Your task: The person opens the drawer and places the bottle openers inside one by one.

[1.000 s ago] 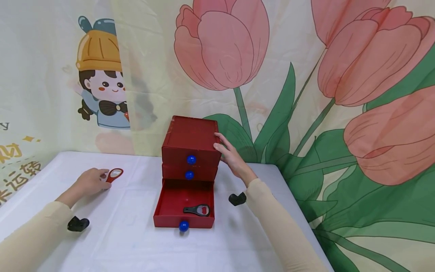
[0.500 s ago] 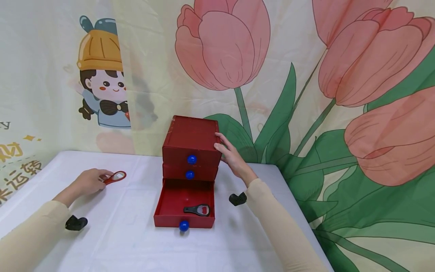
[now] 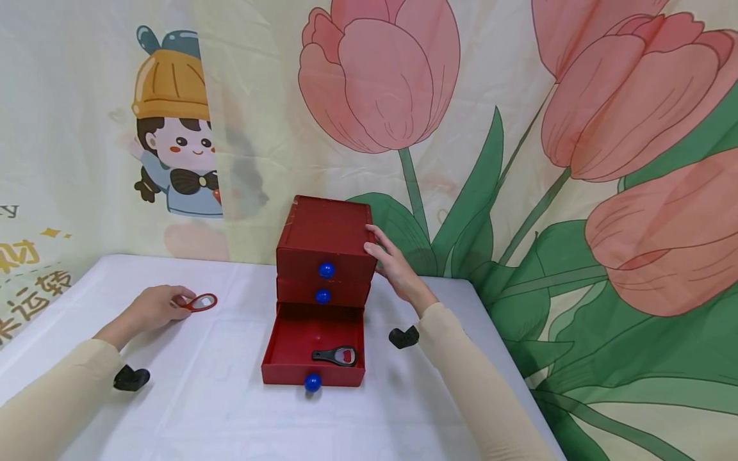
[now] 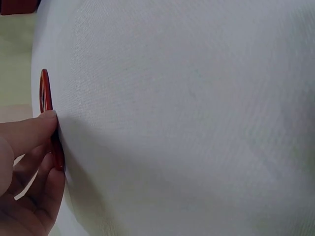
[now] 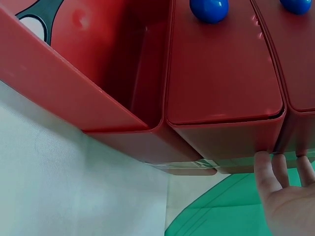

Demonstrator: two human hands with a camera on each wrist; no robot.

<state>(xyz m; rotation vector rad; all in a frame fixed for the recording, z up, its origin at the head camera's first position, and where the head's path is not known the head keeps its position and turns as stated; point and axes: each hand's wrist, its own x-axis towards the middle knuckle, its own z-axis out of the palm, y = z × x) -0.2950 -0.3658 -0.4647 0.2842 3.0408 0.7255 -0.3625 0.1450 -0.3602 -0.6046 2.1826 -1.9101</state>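
Observation:
In the head view my left hand (image 3: 154, 308) pinches a red bottle opener (image 3: 204, 301) by its handle, low over the left of the table. The left wrist view shows the thumb on one side of the red bottle opener (image 4: 58, 152) and fingers on the other. My right hand (image 3: 399, 270) rests against the right side of a red drawer box (image 3: 328, 224), its fingers (image 5: 266, 173) fairly straight on the side wall. The bottom drawer (image 3: 285, 375) is pulled out, and a black bottle opener (image 3: 327, 356) lies inside near its front right.
Blue knobs (image 3: 327, 270) mark the drawer fronts; the two upper drawers are closed. A white cloth (image 3: 219, 410) covers the table. Behind it hangs a printed curtain (image 3: 259, 128) with tulips. A black wrist mount (image 3: 131, 378) sits at each sleeve.
The red bottle opener has turned in my left fingers, its ring end swinging from pointing up and right to pointing nearly right. My right hand and the drawer box have stayed put.

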